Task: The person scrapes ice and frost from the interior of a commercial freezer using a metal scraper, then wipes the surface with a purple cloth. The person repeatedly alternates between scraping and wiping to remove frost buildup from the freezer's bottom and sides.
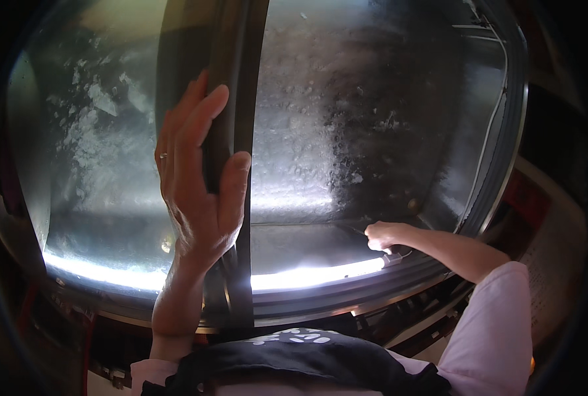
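My left hand (pixel 195 173), with a ring on one finger, rests along the dark vertical frame bar (pixel 247 99) of a glass-lidded chest, fingers slightly bent and thumb apart. At the lower right, my right hand (pixel 382 236) is closed on a thin dark tool that points left, its tip near the chest's inner wall. What kind of tool it is cannot be told. Just below that hand ends a lit tube lamp (pixel 318 275), which runs along the near edge. Whitish frost-like patches (pixel 98 128) and a bumpy, icy-looking surface (pixel 299 123) show inside.
A pale cable (pixel 492 114) runs down the right inner wall beside the curved metal rim (pixel 509 168). Glass covers the left half behind my left hand. Dark and red objects surround the outside, and a dark apron (pixel 313 351) is at the near side.
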### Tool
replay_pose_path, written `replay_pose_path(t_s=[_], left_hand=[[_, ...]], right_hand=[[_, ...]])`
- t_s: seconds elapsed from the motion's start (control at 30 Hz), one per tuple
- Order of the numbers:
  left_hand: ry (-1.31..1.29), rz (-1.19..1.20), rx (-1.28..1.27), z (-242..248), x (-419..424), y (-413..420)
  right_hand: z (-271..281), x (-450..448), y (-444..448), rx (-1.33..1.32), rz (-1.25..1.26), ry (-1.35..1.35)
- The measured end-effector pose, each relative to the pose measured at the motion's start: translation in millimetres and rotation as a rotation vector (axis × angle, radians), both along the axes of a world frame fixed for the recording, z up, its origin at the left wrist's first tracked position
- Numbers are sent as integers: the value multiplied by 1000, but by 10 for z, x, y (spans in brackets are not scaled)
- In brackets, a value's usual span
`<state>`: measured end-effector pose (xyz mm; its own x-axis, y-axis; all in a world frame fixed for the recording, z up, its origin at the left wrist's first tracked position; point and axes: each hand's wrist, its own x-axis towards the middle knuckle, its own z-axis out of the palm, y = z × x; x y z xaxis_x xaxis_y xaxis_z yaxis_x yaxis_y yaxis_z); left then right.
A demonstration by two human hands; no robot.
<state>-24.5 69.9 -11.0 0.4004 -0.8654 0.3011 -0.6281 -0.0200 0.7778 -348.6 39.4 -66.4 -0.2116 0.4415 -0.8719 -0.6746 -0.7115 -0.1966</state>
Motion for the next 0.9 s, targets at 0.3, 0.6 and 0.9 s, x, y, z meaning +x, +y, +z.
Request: replay_pose_path(t_s=[0.3, 0.6, 0.9], left_hand=[[2, -9, 13, 30, -44, -31], [21, -17, 14, 23, -43, -29], [-21, -8, 25, 64, -38, -44]], right_hand=[[-198, -162, 83, 67, 76, -89], [-100, -183, -25, 20, -62, 22], [-385, 115, -17, 202, 162, -77]])
